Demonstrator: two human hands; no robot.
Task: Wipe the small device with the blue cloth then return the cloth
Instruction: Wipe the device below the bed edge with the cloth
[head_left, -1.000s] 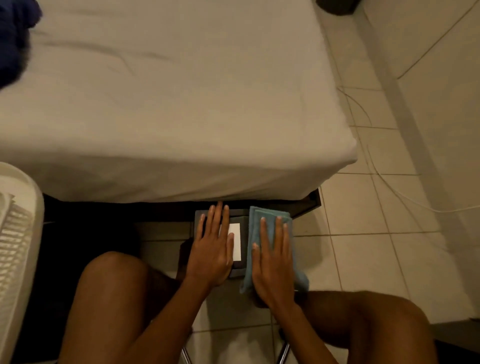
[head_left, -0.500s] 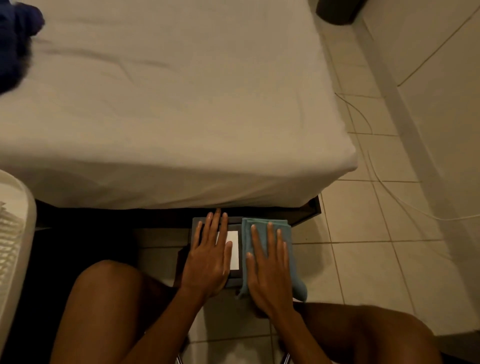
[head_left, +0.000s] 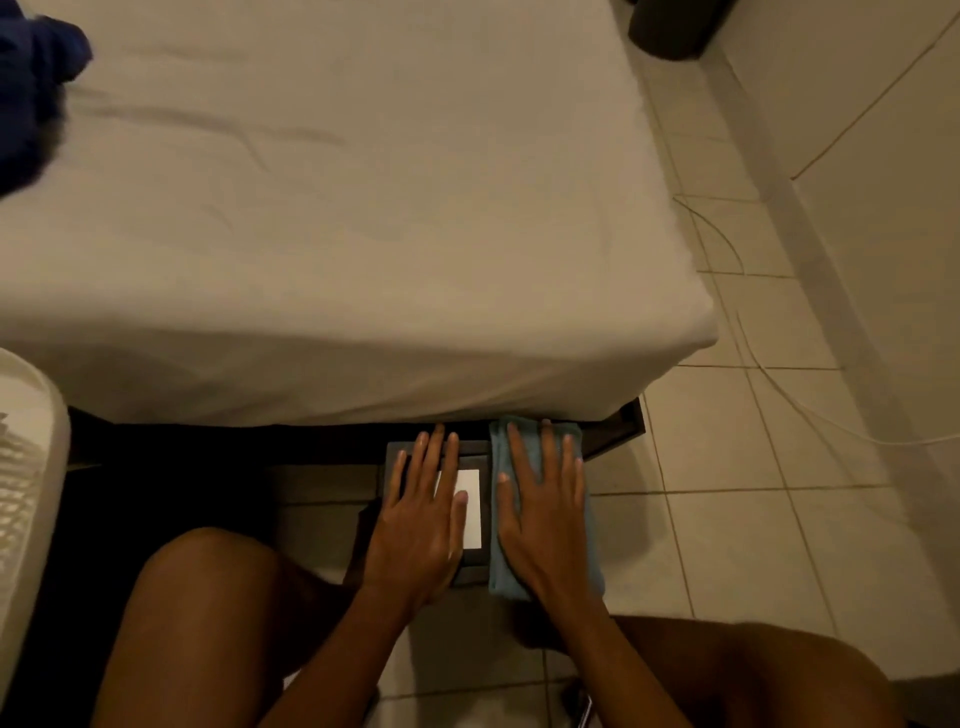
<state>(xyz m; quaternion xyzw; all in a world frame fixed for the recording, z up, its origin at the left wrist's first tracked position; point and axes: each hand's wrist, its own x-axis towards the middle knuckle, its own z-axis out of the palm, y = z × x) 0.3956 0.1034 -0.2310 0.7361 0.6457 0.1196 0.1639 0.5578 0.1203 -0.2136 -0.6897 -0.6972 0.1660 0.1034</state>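
Below bed edge — device (head_left: 475, 501) long axis toward bed | left hand (head_left: 421, 525) flat on it | right hand (head_left: 545, 514) flat on blue cloth (head_left: 501, 566)

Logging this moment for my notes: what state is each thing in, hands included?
small device: lying flat, pale rectangle on top showing, partly covered by a hand.
blue cloth: folded, flat beside the device's right edge, pressed under a hand.
left hand: open, palm down on the device.
right hand: open, fingers spread, flat on the cloth.
bed sheet: fitted, lightly creased.
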